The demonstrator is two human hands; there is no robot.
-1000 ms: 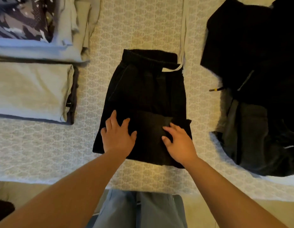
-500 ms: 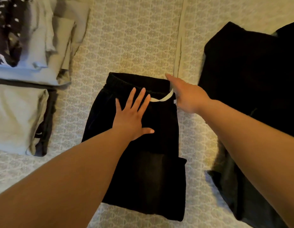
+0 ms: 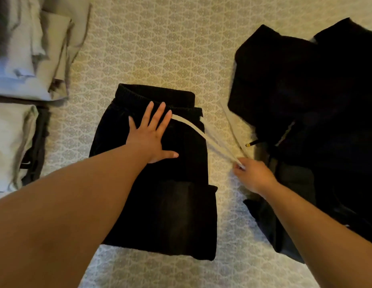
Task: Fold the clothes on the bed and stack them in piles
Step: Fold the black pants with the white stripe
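Pressing flat with spread fingers, the left hand (image 3: 148, 140) pins the folded black pants (image 3: 160, 179) mid-bed (image 3: 160, 48), so the right hand (image 3: 250, 175), pinching the white drawstring (image 3: 203, 132), can pull it right of the pants. Their long axis runs away from the person, waistband farthest.

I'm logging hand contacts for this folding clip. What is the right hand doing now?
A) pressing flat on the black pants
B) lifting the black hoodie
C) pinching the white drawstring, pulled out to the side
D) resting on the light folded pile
C: the right hand pinches the white drawstring, drawn sideways off the black pants, while the left hand presses flat on them.
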